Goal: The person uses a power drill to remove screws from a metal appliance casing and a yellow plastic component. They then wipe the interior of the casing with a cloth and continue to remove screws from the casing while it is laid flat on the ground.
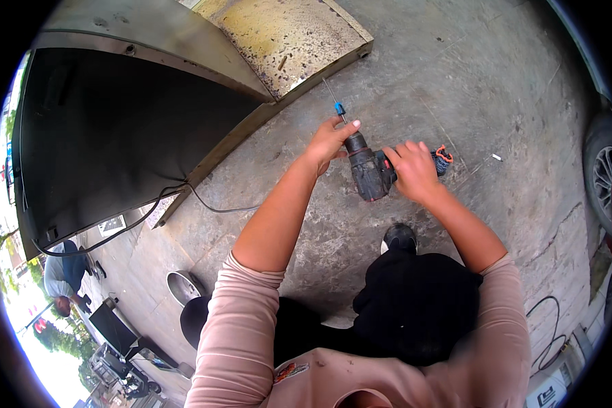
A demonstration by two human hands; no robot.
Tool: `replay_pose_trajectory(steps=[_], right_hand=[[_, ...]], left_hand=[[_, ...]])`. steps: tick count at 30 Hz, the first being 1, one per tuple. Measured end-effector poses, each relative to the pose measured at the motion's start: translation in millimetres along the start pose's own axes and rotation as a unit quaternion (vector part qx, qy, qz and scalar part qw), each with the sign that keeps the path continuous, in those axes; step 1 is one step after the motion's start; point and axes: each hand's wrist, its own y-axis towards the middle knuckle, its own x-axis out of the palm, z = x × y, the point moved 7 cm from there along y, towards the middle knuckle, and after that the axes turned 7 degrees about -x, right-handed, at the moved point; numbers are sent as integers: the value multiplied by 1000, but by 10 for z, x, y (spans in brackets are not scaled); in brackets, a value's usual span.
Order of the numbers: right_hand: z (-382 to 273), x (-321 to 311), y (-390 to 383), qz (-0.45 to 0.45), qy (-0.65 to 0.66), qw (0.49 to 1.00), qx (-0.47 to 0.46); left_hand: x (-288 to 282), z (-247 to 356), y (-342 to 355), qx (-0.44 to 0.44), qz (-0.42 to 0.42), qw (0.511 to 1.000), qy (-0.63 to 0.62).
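A dark, worn power drill (368,178) is held above the concrete floor in front of me, its nose pointing away. From its front runs a long thin bit (329,90) with a blue collar (340,108). My left hand (328,145) is closed around the front end, thumb and fingers at the chuck (354,141). On the right, my right hand (413,171) grips the drill's handle, which its fingers mostly hide. Just beyond that hand shows a dark knitted-looking piece with orange edging (443,160), partly covered; I cannot tell whether it touches the drill.
A large metal cabinet with a black panel (129,122) and a rusty yellowish board (285,41) stand at the far left. A black cable (217,209) trails from it. A round metal pan (183,287), a car wheel (604,173) and a bending person (68,268) are around me.
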Motion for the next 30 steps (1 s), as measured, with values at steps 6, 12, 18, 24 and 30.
replay_pose_trajectory(steps=[6,12,18,24,30], right_hand=[[258,59,106,-12,-14,1000,-24],[382,177,173,-10,2,1000,-29],[408,217,178,-12,3,1000,-27],[428,225,179,-2,-18,999,-35],[453,222,239,-15,-35,999,-32]], left_hand=[[142,-1,205,1,8,999,-49],[103,22,339,-5,23,999,-46],[110,-16,390,-4,30,998,-60],[125,17,374,-15,27,999,-39],[112,-44,415,13,32,996,-79]])
